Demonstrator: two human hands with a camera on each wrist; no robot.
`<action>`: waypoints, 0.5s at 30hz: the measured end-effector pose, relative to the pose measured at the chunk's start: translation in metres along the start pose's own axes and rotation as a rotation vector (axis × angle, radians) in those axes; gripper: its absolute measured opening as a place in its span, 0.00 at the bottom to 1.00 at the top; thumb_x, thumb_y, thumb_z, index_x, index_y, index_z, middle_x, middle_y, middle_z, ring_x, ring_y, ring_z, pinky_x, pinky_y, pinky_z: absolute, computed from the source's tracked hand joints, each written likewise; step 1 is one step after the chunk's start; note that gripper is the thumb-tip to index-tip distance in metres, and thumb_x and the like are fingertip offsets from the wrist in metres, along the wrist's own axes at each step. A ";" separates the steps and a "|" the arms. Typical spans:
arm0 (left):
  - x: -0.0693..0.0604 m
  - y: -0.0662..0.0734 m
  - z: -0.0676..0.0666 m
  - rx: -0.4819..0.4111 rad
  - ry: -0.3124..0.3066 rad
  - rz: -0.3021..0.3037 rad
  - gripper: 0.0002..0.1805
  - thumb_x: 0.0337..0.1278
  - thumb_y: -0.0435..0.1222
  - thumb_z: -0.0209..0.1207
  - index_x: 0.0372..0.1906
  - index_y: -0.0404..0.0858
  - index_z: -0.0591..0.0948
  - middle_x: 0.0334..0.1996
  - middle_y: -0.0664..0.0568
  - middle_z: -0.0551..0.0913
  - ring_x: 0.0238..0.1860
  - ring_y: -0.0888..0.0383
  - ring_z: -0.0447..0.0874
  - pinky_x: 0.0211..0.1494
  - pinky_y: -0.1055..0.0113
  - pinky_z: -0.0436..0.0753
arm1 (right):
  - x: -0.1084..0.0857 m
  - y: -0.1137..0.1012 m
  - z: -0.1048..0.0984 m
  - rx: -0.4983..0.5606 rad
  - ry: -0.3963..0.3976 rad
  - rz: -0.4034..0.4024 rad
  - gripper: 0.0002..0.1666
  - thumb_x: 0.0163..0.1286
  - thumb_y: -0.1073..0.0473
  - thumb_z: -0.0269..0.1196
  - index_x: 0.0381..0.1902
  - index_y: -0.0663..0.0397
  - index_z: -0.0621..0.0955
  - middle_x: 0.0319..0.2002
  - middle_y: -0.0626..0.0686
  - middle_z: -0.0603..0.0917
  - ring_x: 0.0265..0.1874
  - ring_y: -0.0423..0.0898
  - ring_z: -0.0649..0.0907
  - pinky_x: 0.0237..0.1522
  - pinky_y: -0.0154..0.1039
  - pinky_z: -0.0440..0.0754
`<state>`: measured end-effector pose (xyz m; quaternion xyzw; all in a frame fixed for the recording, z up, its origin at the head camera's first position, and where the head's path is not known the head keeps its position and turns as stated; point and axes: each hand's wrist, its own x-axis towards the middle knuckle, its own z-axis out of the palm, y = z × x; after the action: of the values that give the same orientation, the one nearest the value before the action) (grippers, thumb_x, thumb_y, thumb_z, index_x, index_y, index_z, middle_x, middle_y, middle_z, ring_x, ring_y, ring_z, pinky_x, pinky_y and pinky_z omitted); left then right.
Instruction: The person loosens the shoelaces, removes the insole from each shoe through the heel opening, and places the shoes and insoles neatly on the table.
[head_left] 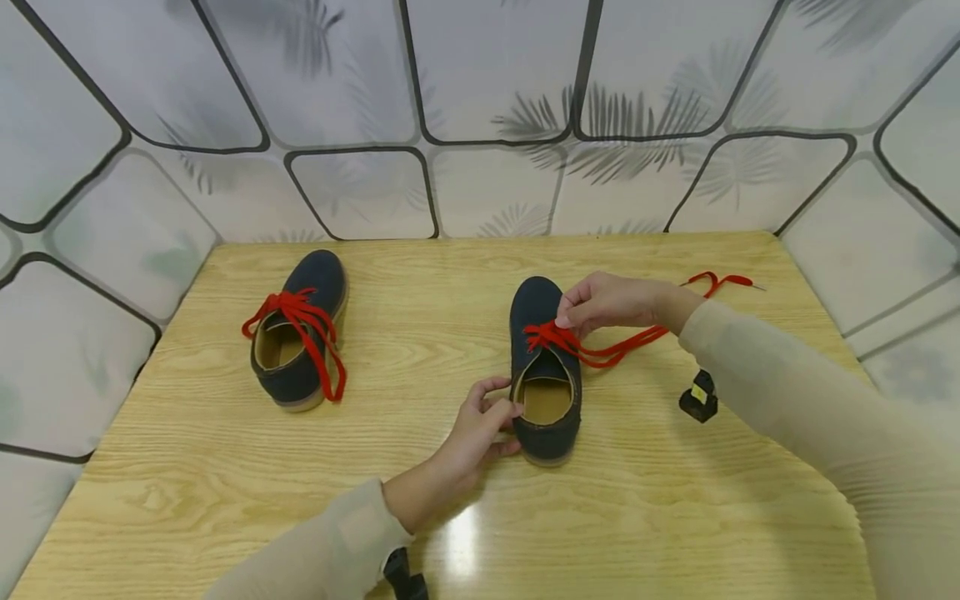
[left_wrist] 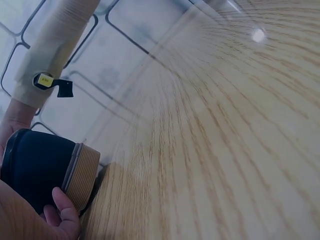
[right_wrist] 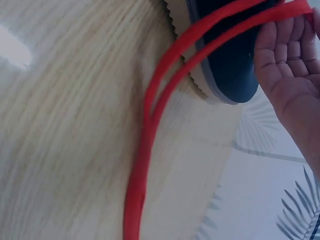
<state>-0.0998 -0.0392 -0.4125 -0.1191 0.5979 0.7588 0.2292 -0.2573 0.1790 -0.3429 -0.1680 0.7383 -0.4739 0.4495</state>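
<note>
A dark blue canvas shoe (head_left: 551, 437) stands on the wooden table, toe pointing away from me. My left hand (head_left: 480, 421) holds its rear left side, the thumb at the rim of the opening and fingers along the outside. In the left wrist view, fingers (left_wrist: 66, 212) touch the heel above the ribbed tan sole (left_wrist: 82, 175). Over the shoe's right side, my right hand (head_left: 611, 300) pinches the red shoelace (head_left: 630, 343) close to the eyelets. Two loose lace strands (right_wrist: 145, 150) trail off to the right; their far ends lie near the table's back right.
To the left stands the matching shoe (head_left: 318, 283), its red laces (head_left: 300, 312) draped over the opening and down its right side. A patterned cloth (head_left: 495, 183) rises behind the table's back edge. Small black devices (head_left: 699, 398) are strapped at both wrists.
</note>
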 end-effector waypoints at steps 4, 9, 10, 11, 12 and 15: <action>0.000 -0.001 -0.001 -0.002 -0.001 0.002 0.29 0.51 0.35 0.55 0.60 0.40 0.64 0.36 0.53 0.73 0.32 0.61 0.73 0.30 0.72 0.78 | 0.002 0.004 0.000 0.122 -0.032 -0.016 0.08 0.70 0.62 0.55 0.32 0.56 0.79 0.30 0.49 0.77 0.32 0.44 0.76 0.44 0.41 0.78; 0.001 -0.002 -0.001 -0.005 0.000 0.003 0.28 0.51 0.35 0.55 0.60 0.41 0.64 0.36 0.53 0.74 0.32 0.61 0.72 0.30 0.72 0.78 | 0.004 0.012 -0.001 0.231 -0.092 -0.047 0.13 0.72 0.63 0.50 0.29 0.55 0.79 0.27 0.49 0.75 0.33 0.46 0.77 0.46 0.41 0.78; 0.001 -0.002 -0.001 -0.005 0.000 0.003 0.29 0.50 0.35 0.55 0.60 0.41 0.64 0.36 0.53 0.74 0.32 0.61 0.72 0.30 0.72 0.78 | 0.004 0.013 -0.002 0.250 -0.100 -0.043 0.14 0.72 0.62 0.50 0.28 0.55 0.79 0.27 0.48 0.75 0.32 0.46 0.77 0.46 0.41 0.78; 0.001 -0.002 -0.001 -0.005 0.000 0.003 0.29 0.50 0.35 0.55 0.60 0.41 0.64 0.37 0.53 0.74 0.32 0.61 0.72 0.30 0.72 0.78 | 0.004 0.014 -0.002 0.268 -0.107 -0.038 0.15 0.72 0.62 0.50 0.26 0.55 0.78 0.26 0.48 0.75 0.32 0.46 0.77 0.45 0.41 0.78; 0.001 -0.002 -0.001 -0.004 -0.001 0.004 0.29 0.51 0.35 0.55 0.60 0.41 0.64 0.37 0.53 0.74 0.32 0.61 0.72 0.30 0.72 0.78 | 0.004 0.015 -0.003 0.284 -0.112 -0.030 0.16 0.72 0.62 0.50 0.25 0.54 0.79 0.26 0.48 0.75 0.31 0.46 0.77 0.45 0.40 0.78; 0.001 -0.002 -0.001 -0.003 -0.004 0.007 0.29 0.51 0.35 0.55 0.61 0.41 0.64 0.37 0.53 0.74 0.32 0.61 0.72 0.30 0.72 0.78 | 0.005 0.015 -0.003 0.257 -0.136 0.004 0.16 0.71 0.61 0.53 0.21 0.53 0.77 0.24 0.47 0.74 0.30 0.46 0.75 0.43 0.39 0.77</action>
<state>-0.0995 -0.0393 -0.4149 -0.1158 0.5968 0.7608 0.2273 -0.2596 0.1846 -0.3574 -0.1393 0.6396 -0.5513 0.5172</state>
